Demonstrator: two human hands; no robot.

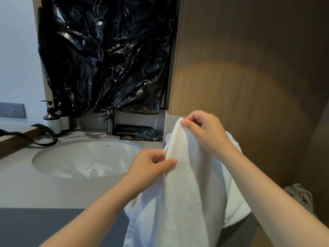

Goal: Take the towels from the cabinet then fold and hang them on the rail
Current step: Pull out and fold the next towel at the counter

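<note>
Care is best taken, it is judged, that the two pinched points are walked apart along one hem until it is drawn taut and level, so the fold is started square. The towel [185,184] is held up near the end of the countertop [21,184], beside the basin [71,157], its top corner pinched by the right hand [204,131] and a lower edge nipped by the left hand [151,166]. It is seen as white, thick and plush, bunched in soft vertical folds.

fluffy cloth towel [187,184]; glossy plastic sheet [106,56]
</note>
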